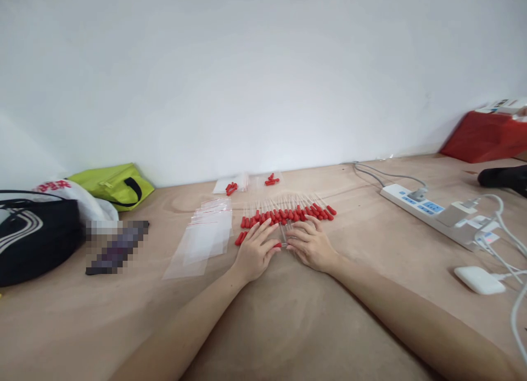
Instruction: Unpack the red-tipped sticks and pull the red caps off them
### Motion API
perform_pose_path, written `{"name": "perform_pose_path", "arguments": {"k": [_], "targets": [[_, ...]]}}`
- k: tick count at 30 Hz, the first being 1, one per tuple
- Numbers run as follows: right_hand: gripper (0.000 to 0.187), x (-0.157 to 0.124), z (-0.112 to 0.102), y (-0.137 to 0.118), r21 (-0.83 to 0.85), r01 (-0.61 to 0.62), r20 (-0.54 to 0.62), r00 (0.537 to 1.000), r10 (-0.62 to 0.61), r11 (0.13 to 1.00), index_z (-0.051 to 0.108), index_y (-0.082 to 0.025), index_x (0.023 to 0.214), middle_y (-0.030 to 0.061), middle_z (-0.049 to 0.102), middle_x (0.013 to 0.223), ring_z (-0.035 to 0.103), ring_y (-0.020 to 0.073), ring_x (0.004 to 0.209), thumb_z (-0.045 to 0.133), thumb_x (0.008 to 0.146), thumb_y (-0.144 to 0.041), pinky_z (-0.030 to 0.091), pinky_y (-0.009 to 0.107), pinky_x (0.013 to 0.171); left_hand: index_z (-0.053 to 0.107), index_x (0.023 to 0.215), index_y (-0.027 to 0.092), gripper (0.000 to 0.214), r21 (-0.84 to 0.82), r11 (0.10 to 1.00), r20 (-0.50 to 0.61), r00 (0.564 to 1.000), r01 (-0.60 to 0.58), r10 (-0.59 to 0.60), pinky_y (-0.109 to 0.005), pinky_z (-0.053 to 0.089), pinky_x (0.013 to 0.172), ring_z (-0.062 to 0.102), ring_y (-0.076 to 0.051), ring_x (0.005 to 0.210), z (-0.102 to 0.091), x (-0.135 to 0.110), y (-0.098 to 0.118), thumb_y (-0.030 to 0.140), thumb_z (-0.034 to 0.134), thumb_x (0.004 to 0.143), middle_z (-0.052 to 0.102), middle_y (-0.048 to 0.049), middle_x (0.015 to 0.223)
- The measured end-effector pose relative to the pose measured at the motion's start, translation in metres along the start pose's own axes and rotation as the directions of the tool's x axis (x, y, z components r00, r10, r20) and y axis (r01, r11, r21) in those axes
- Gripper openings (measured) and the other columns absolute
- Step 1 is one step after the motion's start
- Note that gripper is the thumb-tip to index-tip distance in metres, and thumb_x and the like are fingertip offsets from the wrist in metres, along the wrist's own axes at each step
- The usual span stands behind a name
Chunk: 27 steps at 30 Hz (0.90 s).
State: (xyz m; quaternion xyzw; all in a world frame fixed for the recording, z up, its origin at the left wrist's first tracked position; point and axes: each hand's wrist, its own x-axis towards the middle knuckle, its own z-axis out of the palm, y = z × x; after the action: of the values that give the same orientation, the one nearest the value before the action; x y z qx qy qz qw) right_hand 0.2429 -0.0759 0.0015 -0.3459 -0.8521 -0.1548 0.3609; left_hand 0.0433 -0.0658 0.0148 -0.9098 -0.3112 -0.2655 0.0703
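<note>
A row of thin clear droppers with red rubber bulbs (288, 212) lies fanned out on the wooden table (288, 315). My left hand (256, 249) rests flat on the table with fingers stretched out, its fingertips touching the red bulbs. My right hand (310, 244) lies beside it, fingers also extended onto the droppers. Neither hand grips anything. A stack of clear zip bags (203, 238) lies just left of my left hand. Two small bags holding red bulbs (231, 187) (272, 179) lie near the wall.
A black bag (33, 235), a white plastic bag (78, 197) and a lime green pouch (113, 184) sit at the left. A white power strip (432, 212) with plugs and cables, a white charger (480, 279) and a red box (488, 136) are at the right.
</note>
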Motion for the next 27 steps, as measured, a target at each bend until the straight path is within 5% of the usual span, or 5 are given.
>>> {"name": "perform_pose_path", "arguments": {"k": [27], "targets": [[0.02, -0.0033, -0.0058, -0.0001, -0.03, 0.044, -0.02, 0.999, -0.045, 0.999, 0.064, -0.026, 0.077, -0.0035, 0.066, 0.082, 0.049, 0.015, 0.083, 0.046, 0.084, -0.024, 0.021, 0.043, 0.095, 0.062, 0.075, 0.021, 0.023, 0.016, 0.999, -0.007, 0.999, -0.046, 0.046, -0.045, 0.032, 0.098, 0.042, -0.021, 0.118, -0.0065, -0.0059, 0.002, 0.019, 0.042, 0.084, 0.061, -0.0028, 0.109]]}}
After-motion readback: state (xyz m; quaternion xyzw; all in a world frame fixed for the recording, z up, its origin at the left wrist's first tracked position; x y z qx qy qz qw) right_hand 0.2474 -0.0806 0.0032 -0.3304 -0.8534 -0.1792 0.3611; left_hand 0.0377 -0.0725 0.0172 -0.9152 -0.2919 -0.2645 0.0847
